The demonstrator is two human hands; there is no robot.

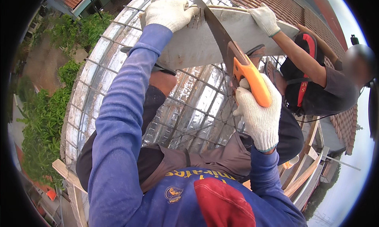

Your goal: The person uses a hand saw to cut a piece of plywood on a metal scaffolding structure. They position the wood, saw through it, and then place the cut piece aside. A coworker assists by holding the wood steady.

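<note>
My right hand (258, 116), in a white knit glove, is closed round the orange handle of a handsaw (223, 39). The toothed blade slants up and to the left, crossing the far edge of a flat grey board (183, 47). My left hand (169, 14), gloved too, grips that board near its far left corner, close beside the blade. Dark marks show on the board's edge next to the saw. Another person's gloved hand (265, 20) presses on the board's far right part.
Beneath lies a grid of steel rebar (185, 104) over shiny metal decking. The co-worker (331, 73) crouches at the right. Timber framing (306, 173) stands at the lower right, tiled roofs (276, 6) rise behind, and the ground with green plants (47, 124) lies far below on the left.
</note>
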